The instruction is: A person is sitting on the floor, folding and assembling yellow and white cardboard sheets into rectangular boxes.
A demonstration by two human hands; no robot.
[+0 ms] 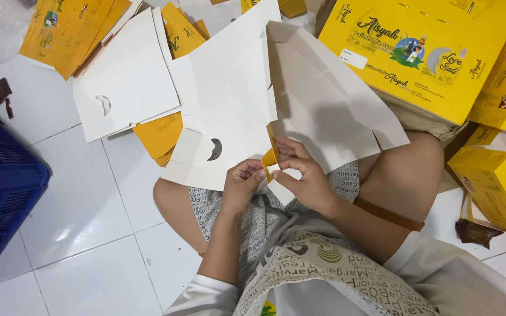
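A large flat cardboard box blank (247,88), white on the side facing me and yellow on the other, rests over my lap, partly folded along a centre crease. My left hand (242,184) pinches a small yellow-backed flap (269,158) at its near edge. My right hand (301,175) grips the same flap area from the right, thumb and fingers pressed on the cardboard. A crescent-shaped cut-out (214,149) shows in the left panel, just above my left hand. I sit cross-legged on the white tiled floor (83,210).
More flat blanks, white and yellow (121,82), lie stacked on the floor at upper left. Assembled yellow boxes (423,52) stand at upper right, another yellow box (499,187) at right. A blue plastic crate (1,187) stands at the left edge.
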